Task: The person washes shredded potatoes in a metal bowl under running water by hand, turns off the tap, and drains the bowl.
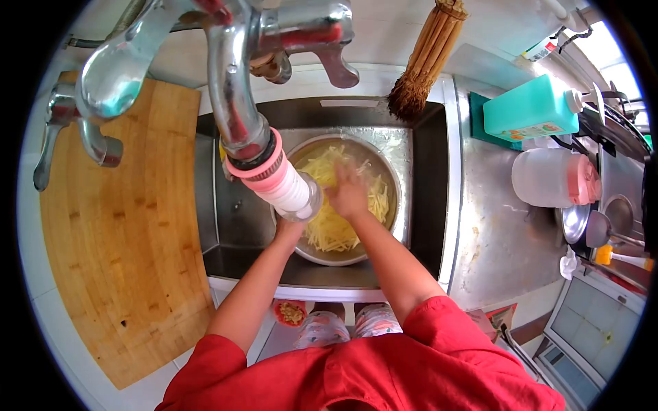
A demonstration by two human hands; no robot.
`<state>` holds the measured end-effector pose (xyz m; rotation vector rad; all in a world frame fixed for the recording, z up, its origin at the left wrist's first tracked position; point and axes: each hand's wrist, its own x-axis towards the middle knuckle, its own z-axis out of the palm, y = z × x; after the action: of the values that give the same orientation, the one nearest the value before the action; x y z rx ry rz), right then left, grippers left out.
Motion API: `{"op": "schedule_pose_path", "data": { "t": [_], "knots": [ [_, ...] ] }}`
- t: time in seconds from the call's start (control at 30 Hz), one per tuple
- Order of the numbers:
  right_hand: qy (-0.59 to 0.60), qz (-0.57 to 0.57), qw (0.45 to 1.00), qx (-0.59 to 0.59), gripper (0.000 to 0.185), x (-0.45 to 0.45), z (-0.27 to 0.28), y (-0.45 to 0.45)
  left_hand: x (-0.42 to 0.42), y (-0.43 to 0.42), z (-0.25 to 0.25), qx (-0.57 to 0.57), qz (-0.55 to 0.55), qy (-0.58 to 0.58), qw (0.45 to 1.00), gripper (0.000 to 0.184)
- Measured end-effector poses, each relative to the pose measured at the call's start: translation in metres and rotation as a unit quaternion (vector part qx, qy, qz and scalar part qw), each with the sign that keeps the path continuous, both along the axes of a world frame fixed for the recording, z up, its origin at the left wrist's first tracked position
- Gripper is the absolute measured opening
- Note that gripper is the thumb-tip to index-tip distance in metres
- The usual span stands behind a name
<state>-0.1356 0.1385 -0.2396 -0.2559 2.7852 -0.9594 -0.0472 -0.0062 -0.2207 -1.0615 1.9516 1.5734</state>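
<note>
A round metal bowl [392, 171] stands in the steel sink, holding water and many thin pale-yellow strips [334, 229]. My right hand [348, 192] is over the middle of the bowl among the strips, its fingers spread and blurred by motion. At the bowl's left rim is my left hand [292, 225]; its fingers are hidden behind the faucet's pink and white nozzle [277, 179].
A wooden board [130, 233] lies left of the sink [432, 198]. The chrome faucet [233, 82] hangs over it, and a bamboo brush [428, 61] leans at the back. Right are a teal bottle [528, 109], a clear jug [545, 178] and pans. Below sits a small red bowl [290, 313].
</note>
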Motion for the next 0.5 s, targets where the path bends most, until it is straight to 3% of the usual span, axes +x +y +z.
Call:
{"op": "schedule_pose_path", "data": {
  "t": [0.13,0.17,0.23,0.27,0.3,0.33,0.37,0.4,0.5],
  "knots": [
    [-0.115,0.228,0.967,0.019,0.067,-0.004,0.015,0.003,-0.01,0.006,0.034,0.053,0.032,-0.04,0.997,0.071],
    [-0.115,0.228,0.967,0.021,0.067,0.0,0.016,0.01,-0.012,0.007,0.043,0.071,0.038,-0.066,0.995,0.068],
    [0.028,0.038,0.999,0.024,0.074,0.01,0.017,0.024,-0.012,0.001,0.041,0.065,0.041,-0.036,0.996,0.068],
    [0.029,0.039,0.998,0.026,0.074,0.01,0.015,0.027,-0.01,-0.001,0.033,0.062,0.044,-0.021,0.997,0.067],
    [-0.062,-0.085,0.994,0.033,0.071,0.008,0.024,0.029,-0.007,-0.004,0.024,0.059,0.047,-0.006,0.997,0.067],
    [-0.15,-0.207,0.966,0.038,0.067,0.006,0.039,0.029,-0.003,-0.004,0.006,0.132,0.11,-0.031,0.985,0.066],
    [-0.213,-0.196,0.955,0.065,0.068,0.005,0.054,0.024,0.001,-0.006,-0.011,0.203,0.172,-0.055,0.962,0.066],
    [-0.213,-0.195,0.955,0.065,0.068,0.007,0.041,0.021,-0.002,-0.002,-0.007,0.203,0.172,-0.055,0.962,0.066],
    [-0.22,-0.119,0.968,-0.023,0.069,0.007,0.007,0.02,-0.012,0.01,-0.002,0.275,0.207,-0.095,0.934,0.07]
  ]
}}
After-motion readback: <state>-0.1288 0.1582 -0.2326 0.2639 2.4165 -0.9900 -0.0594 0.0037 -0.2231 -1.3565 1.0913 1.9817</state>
